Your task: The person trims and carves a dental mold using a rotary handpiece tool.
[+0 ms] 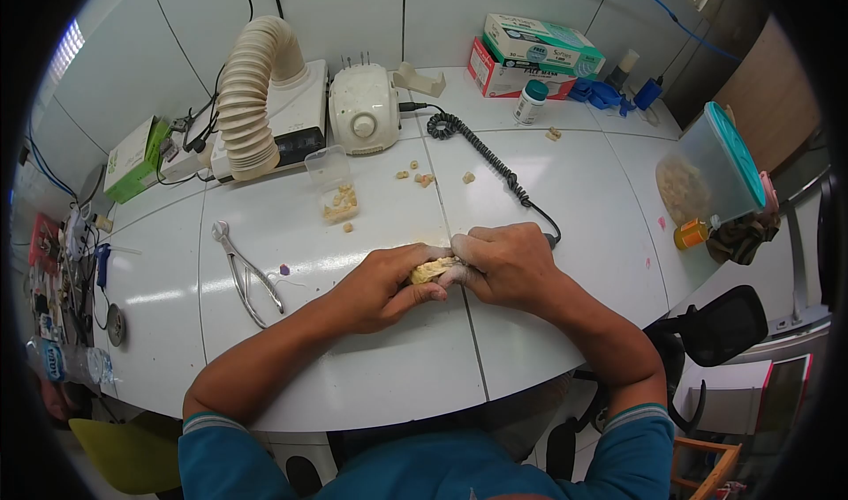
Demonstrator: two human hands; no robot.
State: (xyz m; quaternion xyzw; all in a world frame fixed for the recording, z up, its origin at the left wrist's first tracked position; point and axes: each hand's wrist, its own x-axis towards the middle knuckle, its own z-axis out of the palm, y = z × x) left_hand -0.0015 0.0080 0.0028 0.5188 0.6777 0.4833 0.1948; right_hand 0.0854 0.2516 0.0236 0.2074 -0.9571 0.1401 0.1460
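Observation:
Over the front middle of the white table, my left hand (385, 290) is closed around a small yellowish piece that looks like a dental cast (426, 273). My right hand (514, 266) meets it from the right, its dusty fingers closed on a handpiece mostly hidden in the fist. Only the handpiece's dark rear end (553, 238) shows, joined to a coiled black cord (486, 157). That cord runs back to a cream control unit (363, 122) with a knob. Left of my hands lie metal forceps (237, 257), handles slightly apart.
A ribbed suction hose (248, 102) arches at the back left. Nearby stands a clear container (324, 169) of yellowish pieces, with several loose bits (425, 180) around. Boxes (541, 48) and a white bottle (530, 104) stand behind. A teal-lidded tub (720, 182) is at right.

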